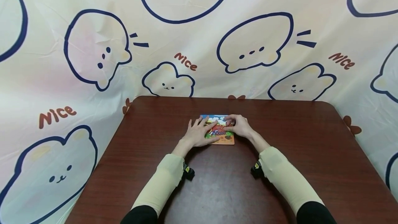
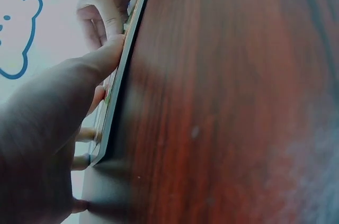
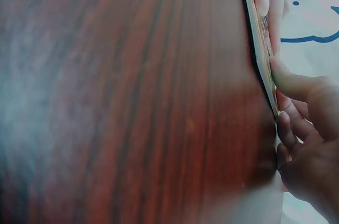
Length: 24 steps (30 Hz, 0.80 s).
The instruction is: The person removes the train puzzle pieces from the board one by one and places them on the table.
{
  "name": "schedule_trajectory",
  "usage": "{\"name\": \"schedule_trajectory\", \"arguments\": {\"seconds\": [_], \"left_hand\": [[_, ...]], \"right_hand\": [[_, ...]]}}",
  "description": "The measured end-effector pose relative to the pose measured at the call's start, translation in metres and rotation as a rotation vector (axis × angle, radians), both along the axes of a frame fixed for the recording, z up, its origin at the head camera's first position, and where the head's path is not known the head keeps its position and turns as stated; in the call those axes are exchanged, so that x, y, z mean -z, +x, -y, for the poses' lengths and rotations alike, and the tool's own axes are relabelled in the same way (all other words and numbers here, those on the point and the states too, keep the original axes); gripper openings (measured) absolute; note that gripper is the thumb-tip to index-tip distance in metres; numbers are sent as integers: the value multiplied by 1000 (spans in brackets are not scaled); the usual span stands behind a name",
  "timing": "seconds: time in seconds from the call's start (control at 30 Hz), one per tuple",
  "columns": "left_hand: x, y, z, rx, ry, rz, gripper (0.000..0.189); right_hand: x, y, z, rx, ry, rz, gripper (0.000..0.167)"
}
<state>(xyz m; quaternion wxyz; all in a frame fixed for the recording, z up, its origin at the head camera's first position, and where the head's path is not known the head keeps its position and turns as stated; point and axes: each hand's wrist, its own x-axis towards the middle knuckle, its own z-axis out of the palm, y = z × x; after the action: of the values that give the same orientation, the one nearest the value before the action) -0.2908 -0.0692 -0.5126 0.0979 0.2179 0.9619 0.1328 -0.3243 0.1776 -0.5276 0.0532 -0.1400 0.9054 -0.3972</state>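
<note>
Orange, blue and red print covers the board (image 1: 228, 141), which lies on the tabletop (image 1: 217, 186) beneath both grips. The left grip (image 1: 199, 134) is spread — fingers splayed over the board's left part and past its edge, thumb reaching across near its close side. The right grip (image 1: 240, 126) touches the board's right part with bent fingers and thumb; whether it pinches anything there, I cannot tell. Behind each grip, nearer the person, comes a pale sleeve (image 1: 289, 172). Beyond both grips — past the tabletop — hangs a cream cloth (image 1: 205, 40) with blue-outlined figures.
</note>
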Motion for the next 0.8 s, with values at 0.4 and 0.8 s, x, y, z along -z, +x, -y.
{"name": "schedule_trajectory", "arguments": {"seconds": [0.4,0.8], "left_hand": [[0,-1,2,1,32,14,78],[1,0,1,-6,40,20,79]], "right_hand": [[5,-1,1,31,-39,-42,33],[0,1,-3,-9,-188,25,42]]}}
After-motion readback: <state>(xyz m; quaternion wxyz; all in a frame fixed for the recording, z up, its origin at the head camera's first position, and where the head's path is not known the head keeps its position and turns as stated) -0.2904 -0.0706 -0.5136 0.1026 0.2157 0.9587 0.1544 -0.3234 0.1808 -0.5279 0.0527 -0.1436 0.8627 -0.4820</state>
